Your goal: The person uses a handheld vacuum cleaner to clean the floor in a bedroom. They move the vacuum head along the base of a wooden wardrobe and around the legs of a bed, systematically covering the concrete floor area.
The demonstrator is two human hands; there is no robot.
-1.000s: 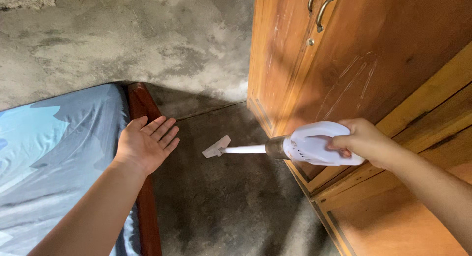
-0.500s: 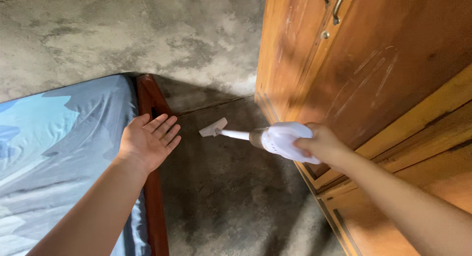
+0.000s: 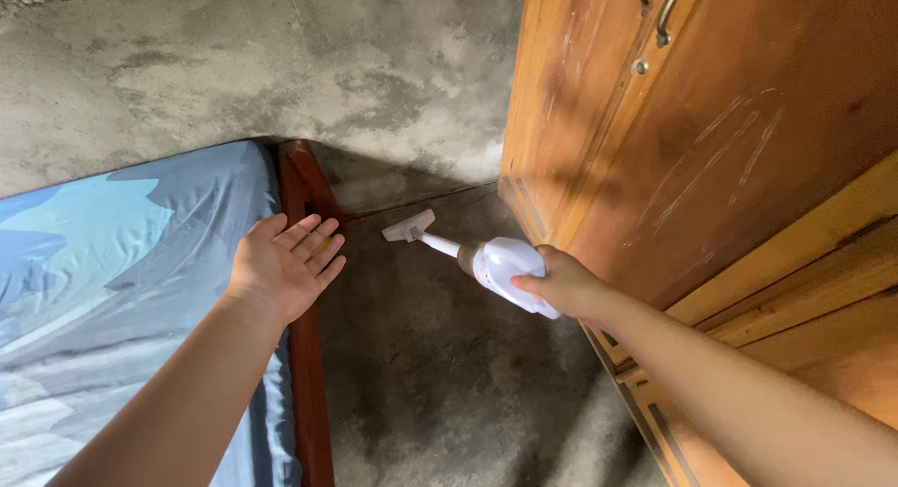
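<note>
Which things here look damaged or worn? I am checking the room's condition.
The brown wooden wardrobe door bears pale curved scratches on its lower half. The grey concrete wall is blotchy and stained. The white handheld vacuum in the right hand looks intact.

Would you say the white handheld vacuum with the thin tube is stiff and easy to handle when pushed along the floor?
Probably light: the right hand alone carries the white handheld vacuum at arm's length. Likely stiff: its thin tube stays straight out to the flat nozzle. The smooth plastic body may be somewhat slippery.
</note>
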